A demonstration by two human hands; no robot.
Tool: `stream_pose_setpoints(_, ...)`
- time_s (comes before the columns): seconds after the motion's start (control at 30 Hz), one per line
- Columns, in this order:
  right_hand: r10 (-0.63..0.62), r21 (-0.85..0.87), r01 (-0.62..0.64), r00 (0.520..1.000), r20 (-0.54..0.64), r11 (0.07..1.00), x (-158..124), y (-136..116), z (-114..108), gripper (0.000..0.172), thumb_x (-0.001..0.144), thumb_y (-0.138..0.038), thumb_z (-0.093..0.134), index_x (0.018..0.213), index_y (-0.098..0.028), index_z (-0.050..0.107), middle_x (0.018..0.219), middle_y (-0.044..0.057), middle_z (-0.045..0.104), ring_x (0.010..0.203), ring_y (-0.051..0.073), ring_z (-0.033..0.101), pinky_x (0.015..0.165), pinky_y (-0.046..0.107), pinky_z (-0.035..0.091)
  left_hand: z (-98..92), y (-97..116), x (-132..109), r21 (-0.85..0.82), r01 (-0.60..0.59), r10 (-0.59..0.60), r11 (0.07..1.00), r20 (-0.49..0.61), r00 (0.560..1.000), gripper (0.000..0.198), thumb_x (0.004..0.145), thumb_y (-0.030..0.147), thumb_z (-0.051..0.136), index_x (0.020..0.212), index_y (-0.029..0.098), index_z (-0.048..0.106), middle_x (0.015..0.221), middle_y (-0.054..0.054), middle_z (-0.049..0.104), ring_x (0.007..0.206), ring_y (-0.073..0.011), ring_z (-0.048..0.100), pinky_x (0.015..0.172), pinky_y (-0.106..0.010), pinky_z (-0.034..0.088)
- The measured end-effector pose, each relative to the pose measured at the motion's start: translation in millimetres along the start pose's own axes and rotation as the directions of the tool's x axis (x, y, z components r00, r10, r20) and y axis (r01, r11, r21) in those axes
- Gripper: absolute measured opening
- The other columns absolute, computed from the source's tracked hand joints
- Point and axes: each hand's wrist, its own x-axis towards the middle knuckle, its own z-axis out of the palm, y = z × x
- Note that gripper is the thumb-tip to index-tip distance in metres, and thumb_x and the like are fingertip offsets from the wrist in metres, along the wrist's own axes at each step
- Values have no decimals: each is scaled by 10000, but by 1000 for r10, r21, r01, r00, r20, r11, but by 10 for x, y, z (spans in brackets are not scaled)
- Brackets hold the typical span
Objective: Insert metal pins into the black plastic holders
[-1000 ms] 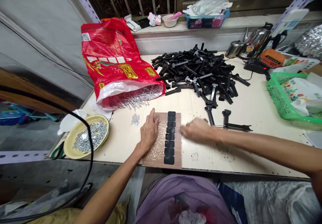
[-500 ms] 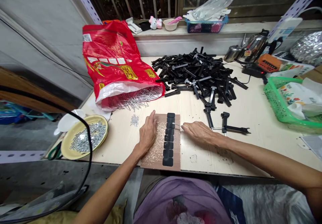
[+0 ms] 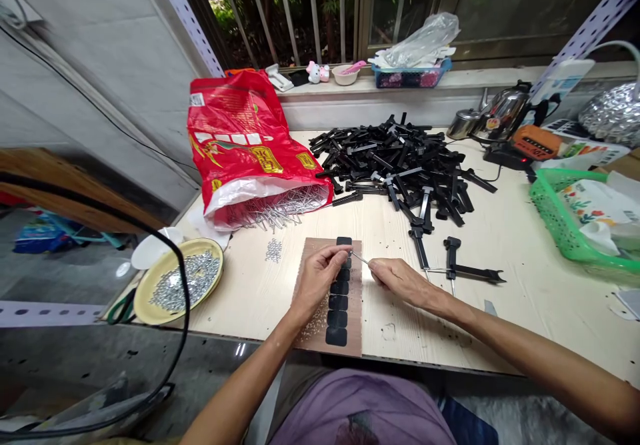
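Observation:
A brown board (image 3: 354, 338) lies at the table's front edge, bearing a column of black rounded-square pads (image 3: 337, 318) and many tiny pale bits on its left side. Over the upper part of that column, my left hand (image 3: 320, 277) is closed in a pinch, hiding some pads. What sits between its fingertips is too small to make out. My right hand (image 3: 403, 279), right of the board, grips a thin metal rod (image 3: 361, 257) whose far end reaches the left fingertips. Beyond its wrist lie black plastic pieces (image 3: 473, 273) with thin metal rods.
Black plastic parts (image 3: 390, 165) are heaped at the back. A red bag (image 3: 245, 138) spills metal pins (image 3: 280, 210). Small metal pieces (image 3: 273, 250) lie left of the board, near a yellow plate (image 3: 143, 307) of similar pieces. A green basket (image 3: 555, 225) stands right. A black cable (image 3: 186, 285) crosses the left.
My left hand has moved from the board's left side over the pads, its fingertips now meeting at the rod's end. My right hand still holds the rod. The view has tilted up slightly.

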Motion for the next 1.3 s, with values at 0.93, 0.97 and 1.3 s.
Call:
stream_pose_setpoints(0.93, 69, -423, -182, 961, -269, 888, -52, -195, 148, 334, 968, -334, 200, 793, -214, 458, 617, -22, 499, 531, 124, 445, 526, 256, 207, 120, -16, -63, 727, -415, 507, 547, 107, 855, 288, 951, 171, 327, 1185, 178, 494, 952, -83, 595, 869, -177, 587, 777, -329, 504)
stream_pose_setpoints(0.97, 83, -444, -206, 956, -281, 872, -52, -202, 152, 321, 967, -325, 205, 815, -215, 465, 622, -17, 520, 528, 127, 458, 521, 259, 195, 114, -3, -66, 743, -408, 503, 531, 111, 857, 301, 948, 165, 330, 1206, 174, 485, 956, -87, 597, 867, -179, 590, 776, -328, 508)
stream_pose_setpoints(1.3, 68, -574, -230, 954, -291, 786, -41, -232, 279, 266, 951, -307, 261, 955, -207, 507, 734, 32, 655, 559, 165, 570, 508, 279, 150, 133, 6, -45, 816, -400, 442, 417, 202, 874, 294, 933, 134, 349, 1199, 185, 462, 990, -79, 596, 914, -182, 606, 795, -316, 513)
